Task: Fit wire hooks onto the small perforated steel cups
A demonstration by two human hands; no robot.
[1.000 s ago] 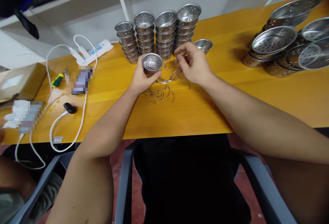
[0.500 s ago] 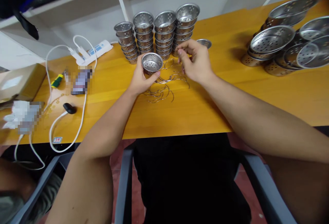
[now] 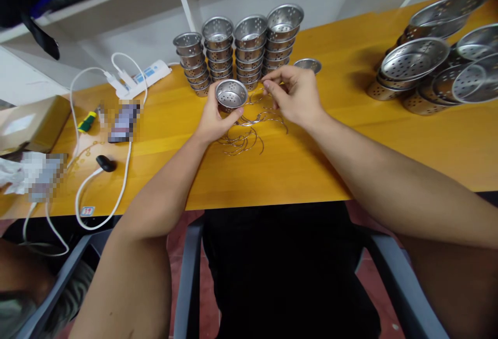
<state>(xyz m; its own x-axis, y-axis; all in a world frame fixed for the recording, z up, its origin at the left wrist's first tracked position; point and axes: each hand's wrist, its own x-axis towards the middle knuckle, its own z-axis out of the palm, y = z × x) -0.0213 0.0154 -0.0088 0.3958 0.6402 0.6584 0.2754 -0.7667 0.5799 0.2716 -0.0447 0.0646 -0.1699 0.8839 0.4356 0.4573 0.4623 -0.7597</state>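
Note:
A small perforated metal cup (image 3: pixel 231 95) is held upright in my left hand (image 3: pixel 215 117), thumb and fingers wrapped around its side. Just right of it, my right hand (image 3: pixel 294 94) is closed in a pinch; a thin wire seems to show near its fingertips, but it is too small to make out. Several curved metal wires (image 3: pixel 249 141) lie loose on the table below and between the hands. Behind them stand four stacks of perforated cups (image 3: pixel 249 51). Part of a single metal cup (image 3: pixel 309 65) shows behind my right hand.
Larger piled perforated cups (image 3: pixel 414 64) stand at the right of the wooden table (image 3: pixel 295 173). On the left are a power strip (image 3: pixel 150 75), a phone (image 3: pixel 124 122), a green-yellow tool (image 3: pixel 86 122), a black plug (image 3: pixel 105 163), white cables and a cardboard box (image 3: pixel 42 123). Someone's arm (image 3: pixel 23 266) shows lower left.
My right hand has moved slightly left, its fingertips closer to the cup. My left hand still holds the cup in nearly the same place.

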